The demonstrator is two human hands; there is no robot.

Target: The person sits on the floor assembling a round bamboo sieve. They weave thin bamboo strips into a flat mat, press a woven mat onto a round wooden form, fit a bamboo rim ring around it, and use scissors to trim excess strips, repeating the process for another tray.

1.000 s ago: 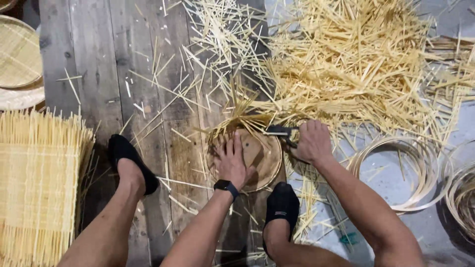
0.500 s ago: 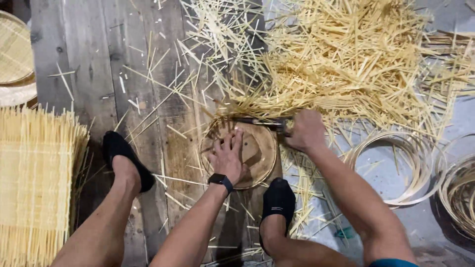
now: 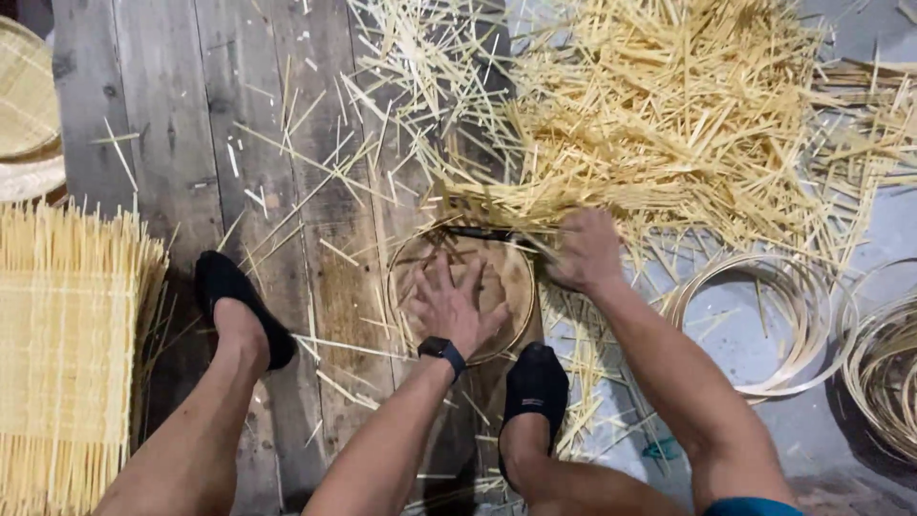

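both forearms are bare, no sleeves reaching the wrists. the left hand (image 3: 449,304) wears nothing on its fingers, and just behind it sits a black wristwatch (image 3: 441,350) with a dark band wrapped snug round the wrist, a small square face on top. the right hand (image 3: 585,250) is bare too, no ring, no band, no glove. legs bare from the knee down. on the feet, a pair of low black slip-on shoes, soft and rounded at the toe: the left shoe (image 3: 232,298), plain and matte, the right shoe (image 3: 537,387) with a small pale mark near its opening. at the bottom right edge, a sliver of teal fabric (image 3: 752,507), a sleeve or hem, too little showing to tell which.
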